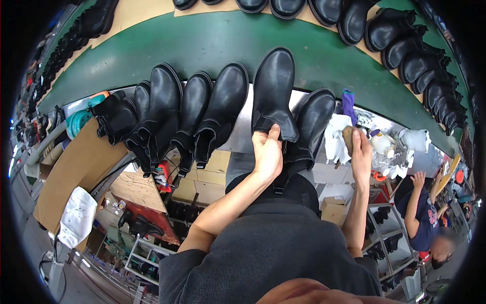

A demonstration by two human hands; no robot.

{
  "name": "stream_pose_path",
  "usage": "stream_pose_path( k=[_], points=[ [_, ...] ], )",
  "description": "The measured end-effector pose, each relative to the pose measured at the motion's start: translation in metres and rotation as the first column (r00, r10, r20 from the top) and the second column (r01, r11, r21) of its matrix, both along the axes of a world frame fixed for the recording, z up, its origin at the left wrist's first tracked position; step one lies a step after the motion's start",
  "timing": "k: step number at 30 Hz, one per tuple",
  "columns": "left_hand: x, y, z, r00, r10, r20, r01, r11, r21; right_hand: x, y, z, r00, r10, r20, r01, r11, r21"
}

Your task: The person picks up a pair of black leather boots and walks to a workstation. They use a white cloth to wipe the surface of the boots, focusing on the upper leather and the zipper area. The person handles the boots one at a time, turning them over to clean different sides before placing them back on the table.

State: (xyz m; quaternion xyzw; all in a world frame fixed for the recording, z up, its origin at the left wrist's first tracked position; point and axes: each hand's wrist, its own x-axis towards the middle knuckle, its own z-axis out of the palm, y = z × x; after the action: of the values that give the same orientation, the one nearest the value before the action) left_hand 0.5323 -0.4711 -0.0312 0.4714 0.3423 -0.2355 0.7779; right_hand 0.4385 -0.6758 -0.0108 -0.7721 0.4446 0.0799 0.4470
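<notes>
My left hand is closed on the top of a black ankle boot, thumb on its upper edge. The boot's toe points away from me, over the green work surface. Another black boot lies just to its right, partly under my left hand's boot. My right hand is raised at the right, fingers closed round a small brown oblong pad; its exact kind is unclear. Beside that hand lies a white cloth.
Several black boots stand in a row to my left. More boots line the far side. A clear bottle, a white container and a purple item sit at right. Another person is beyond. Cardboard is at left.
</notes>
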Motion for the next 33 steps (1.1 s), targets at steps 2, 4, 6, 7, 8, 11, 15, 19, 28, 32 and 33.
stream_pose_path(
  k=[2, 4, 6, 7, 8, 11, 15, 19, 28, 32, 33],
  points=[
    [0.000, 0.002, -0.002, 1.000, -0.027, -0.001, 0.027, 1.000, -0.001, -0.001, 0.000, -0.006, 0.997, -0.069, 0.029, 0.067, 0.996, 0.066],
    [0.003, 0.002, 0.001, 0.998, -0.052, 0.018, 0.053, 0.998, -0.024, -0.023, 0.006, -0.032, 0.963, -0.262, 0.071, 0.248, 0.955, 0.161],
    [0.006, 0.002, 0.009, 0.996, -0.070, 0.056, 0.073, 0.995, -0.063, -0.043, 0.014, -0.038, 0.954, -0.266, -0.139, 0.299, 0.878, 0.373],
    [0.010, 0.001, 0.018, 0.989, -0.145, -0.003, 0.145, 0.989, 0.026, -0.059, 0.022, -0.054, 0.975, -0.176, -0.134, 0.216, 0.885, 0.412],
    [0.013, -0.001, 0.027, 0.975, -0.214, -0.066, 0.220, 0.969, 0.113, -0.072, 0.030, -0.066, 0.992, -0.024, -0.121, 0.060, 0.951, 0.303],
    [0.013, 0.025, 0.006, 0.887, -0.456, -0.078, 0.461, 0.886, 0.055, -0.076, 0.061, -0.084, 0.996, 0.048, -0.080, -0.044, 0.997, 0.058],
    [0.010, 0.024, 0.054, 0.816, -0.544, -0.196, 0.560, 0.828, 0.034, -0.073, 0.062, -0.089, 0.998, -0.001, -0.068, -0.015, 0.971, -0.237],
    [0.005, 0.043, 0.113, 0.412, -0.911, 0.016, 0.897, 0.408, 0.170, -0.073, 0.043, -0.064, 0.951, -0.308, 0.023, 0.301, 0.940, 0.159],
    [-0.046, -0.022, 0.060, 0.727, -0.609, -0.317, 0.670, 0.730, 0.136, 0.011, 0.019, -0.003, 0.973, -0.162, 0.164, 0.048, 0.839, 0.542],
    [-0.051, -0.016, 0.038, 0.854, -0.413, -0.316, 0.447, 0.893, 0.040, 0.017, 0.031, -0.011, 0.988, 0.010, 0.156, -0.094, 0.835, 0.542],
    [-0.051, -0.011, 0.033, 0.863, -0.420, -0.279, 0.425, 0.904, -0.048, 0.022, 0.033, -0.008, 0.991, 0.079, 0.112, -0.126, 0.847, 0.516]
  ],
)
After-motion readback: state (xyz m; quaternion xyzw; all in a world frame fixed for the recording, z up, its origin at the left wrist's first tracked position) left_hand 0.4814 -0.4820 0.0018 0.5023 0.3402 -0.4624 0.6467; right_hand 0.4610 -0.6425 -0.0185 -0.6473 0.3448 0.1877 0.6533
